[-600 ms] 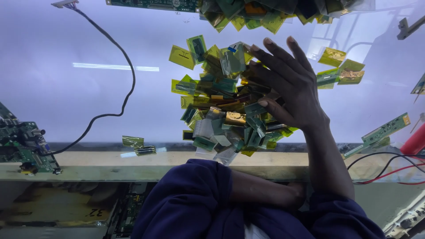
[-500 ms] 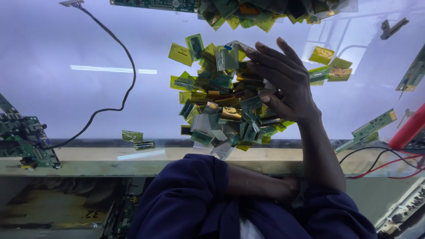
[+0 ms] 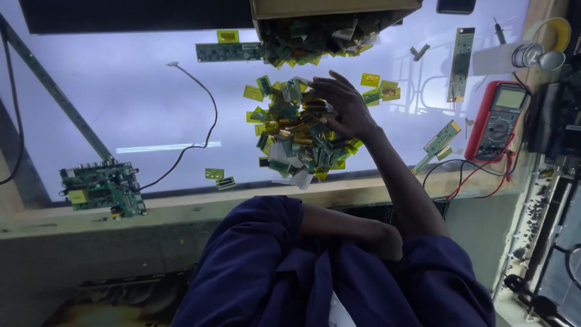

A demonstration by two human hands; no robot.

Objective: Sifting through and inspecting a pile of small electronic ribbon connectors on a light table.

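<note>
A heap of small yellow and green flex-circuit pieces (image 3: 290, 145) lies on a lit white panel (image 3: 121, 103). My right hand (image 3: 342, 106) rests on the heap's far right side, fingers spread and pressing on the pieces, with nothing gripped. My left forearm (image 3: 345, 227) lies across my lap in a dark blue sleeve; its hand is tucked behind my right arm and hidden. A cardboard box (image 3: 333, 9) at the far edge spills more of the same pieces (image 3: 308, 39) just beyond my fingertips.
A green circuit board (image 3: 103, 188) sits on the wooden front ledge (image 3: 181, 203) at left, with a black cable (image 3: 206, 133) running from it. A long strip board (image 3: 229, 52) lies far left of the box. A red multimeter (image 3: 499, 121) and narrow boards (image 3: 463, 57) lie at right.
My right hand stays spread on the heap, shifted slightly toward its far side. The view has pulled back, so the box, the multimeter and more of the panel now show.
</note>
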